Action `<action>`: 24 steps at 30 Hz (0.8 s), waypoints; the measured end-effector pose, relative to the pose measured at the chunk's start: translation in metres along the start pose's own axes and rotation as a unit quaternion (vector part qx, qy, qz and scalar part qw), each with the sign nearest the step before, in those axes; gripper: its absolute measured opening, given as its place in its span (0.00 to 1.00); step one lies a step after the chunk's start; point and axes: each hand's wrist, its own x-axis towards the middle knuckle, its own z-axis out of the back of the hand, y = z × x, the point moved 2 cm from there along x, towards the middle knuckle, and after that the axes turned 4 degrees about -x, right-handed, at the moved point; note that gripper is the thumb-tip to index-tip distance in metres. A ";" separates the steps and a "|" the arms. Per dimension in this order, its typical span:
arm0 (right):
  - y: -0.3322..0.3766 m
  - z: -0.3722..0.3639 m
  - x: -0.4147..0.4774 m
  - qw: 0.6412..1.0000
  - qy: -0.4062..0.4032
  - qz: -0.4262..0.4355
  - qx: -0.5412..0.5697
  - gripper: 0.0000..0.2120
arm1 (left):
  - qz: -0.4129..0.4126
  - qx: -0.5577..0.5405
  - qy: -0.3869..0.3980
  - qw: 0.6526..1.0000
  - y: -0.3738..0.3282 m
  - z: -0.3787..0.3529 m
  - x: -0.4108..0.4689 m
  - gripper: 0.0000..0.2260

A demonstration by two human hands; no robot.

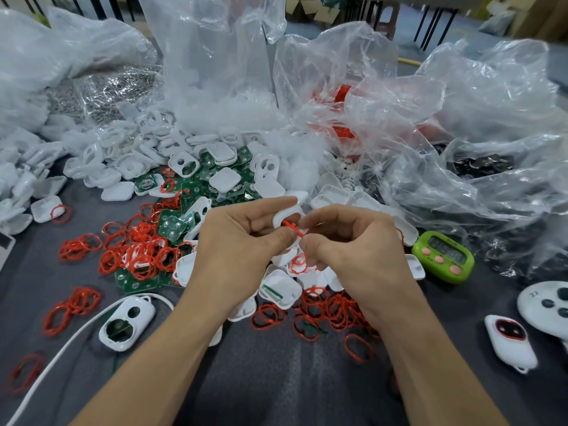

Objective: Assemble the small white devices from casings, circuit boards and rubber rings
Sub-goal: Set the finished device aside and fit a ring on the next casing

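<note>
In the centre of the frame, the left hand [242, 241] is gripping a white casing [287, 214] in curled fingers, and the right hand [356, 244] is pinching a red rubber ring [294, 231] at the casing's lower edge. Loose red rings [141, 253], green circuit boards [173, 225] and spare casings [224, 179] are lying heaped above and left of the hands, with a green timer [442, 256] sitting to the right.

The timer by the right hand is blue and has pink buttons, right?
Not quite. The timer is green, not blue. The head view shows it with pink buttons, lying beside the right hand, which pinches a red ring.
</note>
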 end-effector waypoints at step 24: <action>0.006 -0.009 -0.009 0.964 -0.168 0.092 -0.186 0.07 | 0.053 -0.064 0.061 0.995 0.005 -0.004 -0.001 0.18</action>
